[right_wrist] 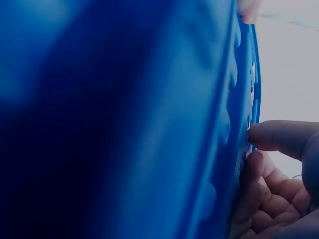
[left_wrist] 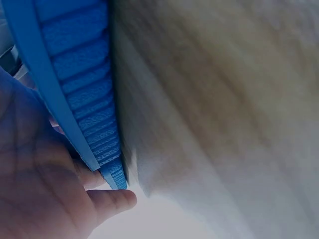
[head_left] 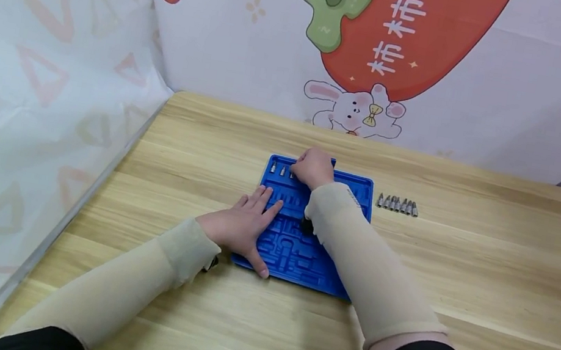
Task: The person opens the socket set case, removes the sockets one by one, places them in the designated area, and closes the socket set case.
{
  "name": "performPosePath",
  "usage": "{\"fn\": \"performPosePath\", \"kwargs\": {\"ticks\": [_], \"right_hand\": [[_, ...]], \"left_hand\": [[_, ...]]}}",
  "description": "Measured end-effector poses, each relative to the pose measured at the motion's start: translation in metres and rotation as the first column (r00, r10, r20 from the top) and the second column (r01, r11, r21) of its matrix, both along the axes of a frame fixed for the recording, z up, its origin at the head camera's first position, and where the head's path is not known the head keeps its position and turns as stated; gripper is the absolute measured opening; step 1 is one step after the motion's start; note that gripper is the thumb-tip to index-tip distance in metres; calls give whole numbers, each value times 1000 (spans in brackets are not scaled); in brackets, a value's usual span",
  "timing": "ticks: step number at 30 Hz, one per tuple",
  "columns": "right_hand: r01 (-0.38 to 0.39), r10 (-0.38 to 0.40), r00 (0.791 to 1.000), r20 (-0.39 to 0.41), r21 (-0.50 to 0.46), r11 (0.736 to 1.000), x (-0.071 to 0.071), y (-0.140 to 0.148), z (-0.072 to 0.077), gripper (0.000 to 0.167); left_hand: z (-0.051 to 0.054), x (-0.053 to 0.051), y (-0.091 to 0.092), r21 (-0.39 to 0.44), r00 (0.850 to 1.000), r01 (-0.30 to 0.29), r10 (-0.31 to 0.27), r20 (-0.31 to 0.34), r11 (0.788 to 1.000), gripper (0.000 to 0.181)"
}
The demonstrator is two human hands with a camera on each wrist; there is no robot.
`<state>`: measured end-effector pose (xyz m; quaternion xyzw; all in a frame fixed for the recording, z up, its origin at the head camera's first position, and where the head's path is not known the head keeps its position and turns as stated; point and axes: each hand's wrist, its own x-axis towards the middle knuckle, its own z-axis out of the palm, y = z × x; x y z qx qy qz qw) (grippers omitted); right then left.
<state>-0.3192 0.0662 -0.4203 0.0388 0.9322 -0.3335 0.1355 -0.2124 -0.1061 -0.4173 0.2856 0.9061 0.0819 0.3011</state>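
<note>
A blue moulded tool tray (head_left: 282,267) lies on the wooden table, its recesses facing up. My left hand (head_left: 241,224) rests with spread fingers on its left edge, the thumb over the front rim; the left wrist view shows the palm beside the tray's ribbed side (left_wrist: 84,84). At the back row of slots, my right hand (head_left: 313,168) has curled fingers and pinches a small metal bit socket (head_left: 291,174), mostly hidden by the fingertips. Left of it, bit sockets (head_left: 273,167) sit in slots. In the right wrist view, thumb and forefinger (right_wrist: 274,135) meet the tray's edge.
Several metal bit sockets (head_left: 398,204) stand in a row on the table (head_left: 466,262), right of the tray. A printed cloth (head_left: 258,41) hangs behind the table, and another cloth (head_left: 37,97) runs along its left side.
</note>
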Motion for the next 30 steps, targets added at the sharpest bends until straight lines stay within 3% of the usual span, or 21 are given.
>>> {"fn": "performPosePath", "kwargs": {"ticks": [7,16,26,30], "right_hand": [[99,-101,994,-39,-63,993,5,-4,-1,26],[164,-186,976,-117,-174,971,5,1,2,16],[37,-74,988,-135,-262,964,11,68,28,16],[54,-90,990,-111,-288,956,11,97,28,18]], "left_hand": [[3,-1,0,4,1000,-8,8,16,1000,146],[2,-1,2,-21,1000,13,-13,4,1000,145],[0,0,8,-15,1000,16,-16,-13,1000,146],[0,3,4,-12,1000,-5,5,-11,1000,147]]}}
